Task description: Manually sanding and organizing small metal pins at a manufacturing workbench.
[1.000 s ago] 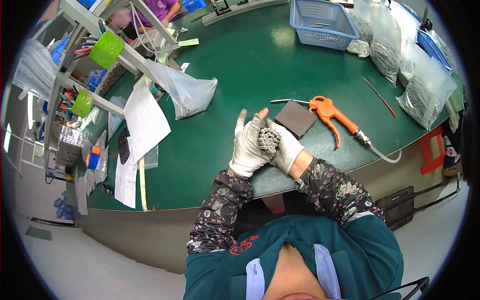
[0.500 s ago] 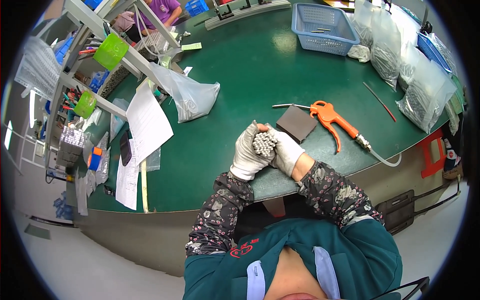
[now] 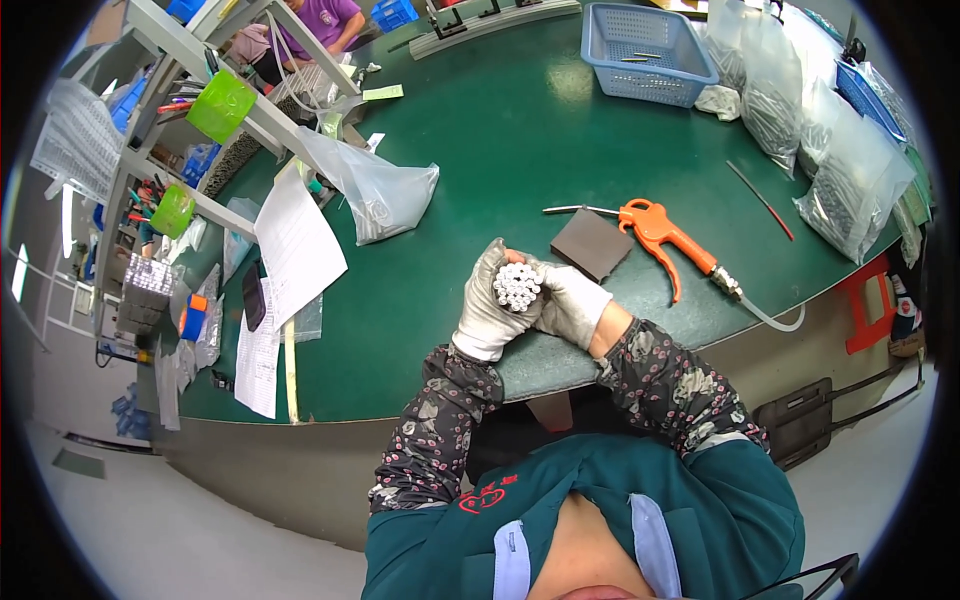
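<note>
while you hold the work at the near edge of the bench, the findings read as follows.

left hand: your gloved left hand (image 3: 487,312) is wrapped round the bundle from the left, fingers curled, grasping it.
right hand: your gloved right hand (image 3: 573,305) closes on the same bundle from the right; both hands touch each other.
bundle: a bundle of pale thin rods (image 3: 517,286) stands end-up between your palms, the rod ends facing the camera, above the near edge of the green table (image 3: 500,130).
alignment: the ends look roughly level, though small offsets are too fine to tell.
advice: keep your grip even on both sides, and square the ends gently, so that in my judgement no rod slides out of the middle.
nearby right: a dark flat block (image 3: 592,244) lies just beyond your right hand; an orange air blow gun (image 3: 668,236) with its hose lies further right.
nearby left: a clear plastic bag (image 3: 375,190) and loose paper sheets (image 3: 297,245) lie to the left, well apart.
far side: a blue basket (image 3: 647,55) sits at the far edge.
</note>
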`<act>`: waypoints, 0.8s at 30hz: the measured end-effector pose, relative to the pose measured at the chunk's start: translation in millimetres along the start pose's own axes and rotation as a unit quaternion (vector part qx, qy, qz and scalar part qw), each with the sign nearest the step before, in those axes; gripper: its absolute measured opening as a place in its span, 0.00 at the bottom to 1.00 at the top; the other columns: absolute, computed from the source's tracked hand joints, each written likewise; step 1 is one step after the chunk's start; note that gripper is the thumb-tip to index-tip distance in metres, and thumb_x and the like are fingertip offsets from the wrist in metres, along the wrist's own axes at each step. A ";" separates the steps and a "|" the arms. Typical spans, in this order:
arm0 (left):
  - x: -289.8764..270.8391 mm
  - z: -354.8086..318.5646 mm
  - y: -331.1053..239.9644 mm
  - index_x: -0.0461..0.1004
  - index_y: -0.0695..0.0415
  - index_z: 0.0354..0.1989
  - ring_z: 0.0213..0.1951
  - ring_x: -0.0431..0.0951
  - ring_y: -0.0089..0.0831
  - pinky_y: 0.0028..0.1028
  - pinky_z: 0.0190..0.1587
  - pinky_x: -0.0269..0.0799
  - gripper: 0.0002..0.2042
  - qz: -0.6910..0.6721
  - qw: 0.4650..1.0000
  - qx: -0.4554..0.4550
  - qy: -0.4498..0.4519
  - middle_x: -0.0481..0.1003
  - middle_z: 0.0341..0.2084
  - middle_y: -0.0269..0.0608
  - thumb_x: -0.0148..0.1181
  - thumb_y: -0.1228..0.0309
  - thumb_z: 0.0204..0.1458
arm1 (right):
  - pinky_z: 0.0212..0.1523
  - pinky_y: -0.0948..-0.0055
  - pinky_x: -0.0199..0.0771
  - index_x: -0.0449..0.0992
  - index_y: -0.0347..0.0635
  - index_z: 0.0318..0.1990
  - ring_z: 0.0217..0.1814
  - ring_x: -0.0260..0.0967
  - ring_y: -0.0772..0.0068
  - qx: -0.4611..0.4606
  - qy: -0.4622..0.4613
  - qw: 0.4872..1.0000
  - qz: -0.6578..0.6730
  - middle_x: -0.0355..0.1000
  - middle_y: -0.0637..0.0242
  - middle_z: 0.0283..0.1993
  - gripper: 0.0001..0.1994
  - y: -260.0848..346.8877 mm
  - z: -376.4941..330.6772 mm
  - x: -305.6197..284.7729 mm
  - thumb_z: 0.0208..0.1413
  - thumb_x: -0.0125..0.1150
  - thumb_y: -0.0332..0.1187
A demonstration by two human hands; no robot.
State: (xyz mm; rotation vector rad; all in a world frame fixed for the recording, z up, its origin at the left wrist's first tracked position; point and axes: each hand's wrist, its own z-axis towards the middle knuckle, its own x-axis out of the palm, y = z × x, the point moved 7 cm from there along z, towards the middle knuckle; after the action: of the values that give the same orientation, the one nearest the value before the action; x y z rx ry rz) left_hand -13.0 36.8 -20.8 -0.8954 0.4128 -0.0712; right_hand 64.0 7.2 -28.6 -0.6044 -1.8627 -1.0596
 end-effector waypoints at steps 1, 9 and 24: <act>0.2 -0.1 0.2 0.56 0.56 0.52 0.35 0.73 0.26 0.24 0.41 0.70 0.34 -0.002 1.000 0.001 0.001 0.69 0.33 0.36 0.67 0.69 0.34 | 0.51 0.68 0.66 0.66 0.44 0.51 0.50 0.65 0.72 -0.009 0.015 1.000 -0.008 0.68 0.69 0.48 0.15 1.2 0.5 0.1 0.57 0.46 0.35; -7.0 -0.6 -7.0 0.57 0.56 0.51 0.36 0.72 0.24 0.21 0.41 0.70 0.31 -0.142 0.983 -0.111 -0.045 0.70 0.33 0.35 0.63 0.77 0.36 | 0.48 0.70 0.68 0.67 0.41 0.48 0.46 0.66 0.72 0.029 0.026 0.999 -0.011 0.68 0.63 0.45 0.16 -4.0 -1.8 -0.4 0.57 0.46 0.40; -0.3 10.5 -21.0 0.59 0.60 0.41 0.36 0.70 0.21 0.21 0.50 0.62 0.17 -0.221 0.964 -0.148 0.015 0.71 0.29 0.29 0.54 0.78 0.41 | 0.32 0.84 0.66 0.73 0.33 0.41 0.30 0.64 0.84 -0.212 -0.113 0.867 -0.437 0.71 0.66 0.33 0.13 40.0 -24.1 5.4 0.46 0.55 0.26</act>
State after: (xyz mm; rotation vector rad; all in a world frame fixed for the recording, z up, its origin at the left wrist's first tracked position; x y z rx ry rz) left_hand -7.0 31.4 1.3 -1.2738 0.2471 -0.4435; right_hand 102.0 7.2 -1.0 -0.0760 -2.1691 -2.1017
